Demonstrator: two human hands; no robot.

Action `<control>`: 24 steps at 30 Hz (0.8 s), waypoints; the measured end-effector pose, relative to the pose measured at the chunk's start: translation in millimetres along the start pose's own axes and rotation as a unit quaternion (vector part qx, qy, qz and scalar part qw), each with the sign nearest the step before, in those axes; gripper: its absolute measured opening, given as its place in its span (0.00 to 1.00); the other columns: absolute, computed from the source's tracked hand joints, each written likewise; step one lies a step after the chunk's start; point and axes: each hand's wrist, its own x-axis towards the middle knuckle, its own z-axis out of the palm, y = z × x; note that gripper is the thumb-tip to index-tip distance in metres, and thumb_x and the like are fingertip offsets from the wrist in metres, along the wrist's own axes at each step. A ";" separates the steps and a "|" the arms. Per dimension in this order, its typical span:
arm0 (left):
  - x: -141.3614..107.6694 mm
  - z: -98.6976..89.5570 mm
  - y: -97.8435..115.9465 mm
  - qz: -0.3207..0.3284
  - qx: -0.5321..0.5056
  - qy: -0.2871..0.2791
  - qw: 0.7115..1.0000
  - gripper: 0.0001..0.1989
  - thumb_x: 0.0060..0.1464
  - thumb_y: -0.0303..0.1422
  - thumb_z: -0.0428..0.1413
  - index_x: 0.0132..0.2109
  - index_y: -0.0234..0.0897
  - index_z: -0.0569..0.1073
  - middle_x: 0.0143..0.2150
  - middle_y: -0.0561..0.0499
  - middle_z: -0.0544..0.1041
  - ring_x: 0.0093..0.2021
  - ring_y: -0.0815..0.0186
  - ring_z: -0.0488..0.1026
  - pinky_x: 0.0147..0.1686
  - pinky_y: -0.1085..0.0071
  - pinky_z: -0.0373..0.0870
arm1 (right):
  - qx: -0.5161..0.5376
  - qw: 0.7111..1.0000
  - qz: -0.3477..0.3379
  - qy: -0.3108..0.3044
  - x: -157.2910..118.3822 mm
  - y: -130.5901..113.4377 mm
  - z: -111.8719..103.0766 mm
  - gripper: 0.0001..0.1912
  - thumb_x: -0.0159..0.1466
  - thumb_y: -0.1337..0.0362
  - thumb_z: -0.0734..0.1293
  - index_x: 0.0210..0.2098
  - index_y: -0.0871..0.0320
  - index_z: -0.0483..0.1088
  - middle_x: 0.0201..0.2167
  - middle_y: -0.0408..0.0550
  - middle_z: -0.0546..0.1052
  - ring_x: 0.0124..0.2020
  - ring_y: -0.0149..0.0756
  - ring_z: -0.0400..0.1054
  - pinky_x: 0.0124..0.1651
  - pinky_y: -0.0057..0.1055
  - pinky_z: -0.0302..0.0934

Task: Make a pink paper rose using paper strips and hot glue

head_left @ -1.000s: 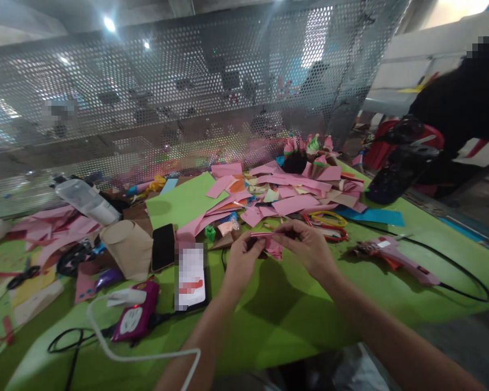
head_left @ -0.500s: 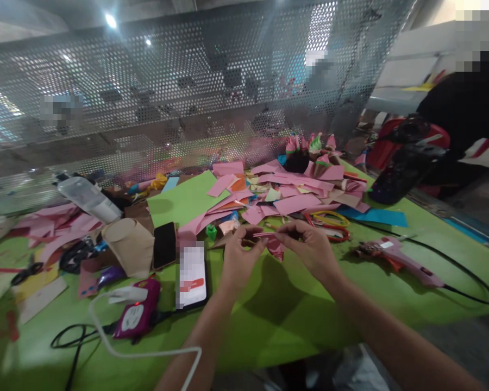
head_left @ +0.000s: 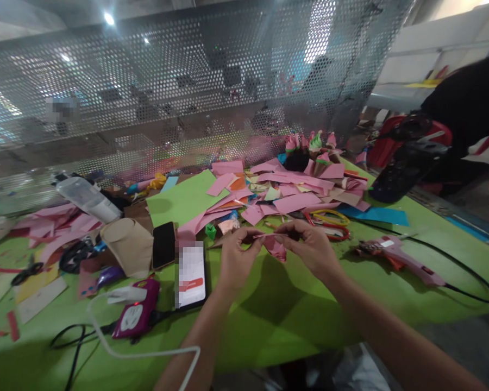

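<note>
A green table (head_left: 301, 331) strewn with paper scraps (head_left: 295, 203) stands before a perforated metal screen (head_left: 167, 108); the left hand (head_left: 237, 256) and right hand (head_left: 313, 248) both pinch folded pink paper (head_left: 275, 248) above the table's near half; a clear bottle (head_left: 88, 199) leans at the left, its contents unclear

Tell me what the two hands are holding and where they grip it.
A piece of pink paper, held along its upper part: the left hand pinches the left end, the right hand the right side.
</note>
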 end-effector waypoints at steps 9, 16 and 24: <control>-0.6 1.8 1.6 -0.027 -0.021 -0.008 0.999 0.04 0.47 0.30 0.62 0.32 0.37 0.79 0.31 0.50 0.80 0.33 0.65 0.73 0.36 0.70 0.70 | -0.005 1.000 -0.011 -0.013 -0.2 -2.3 0.8 0.14 0.53 0.50 0.74 0.27 0.55 0.77 0.23 0.44 0.76 0.25 0.35 0.67 0.27 0.30 0.63; 0.1 1.5 -2.6 -0.026 -0.028 -0.013 0.999 0.06 0.48 0.33 0.62 0.34 0.37 0.78 0.32 0.49 0.79 0.33 0.65 0.73 0.36 0.71 0.70 | 0.012 1.000 0.010 -0.010 0.8 -0.3 0.4 0.16 0.52 0.49 0.74 0.28 0.55 0.77 0.22 0.44 0.76 0.24 0.34 0.68 0.27 0.30 0.63; 0.1 1.4 -2.0 -0.032 -0.043 -0.021 0.998 0.06 0.49 0.33 0.61 0.34 0.36 0.77 0.31 0.50 0.78 0.33 0.66 0.72 0.36 0.71 0.68 | 0.006 1.000 0.008 -0.004 1.9 0.8 -0.9 0.12 0.52 0.54 0.74 0.28 0.56 0.77 0.22 0.44 0.75 0.24 0.34 0.68 0.26 0.30 0.63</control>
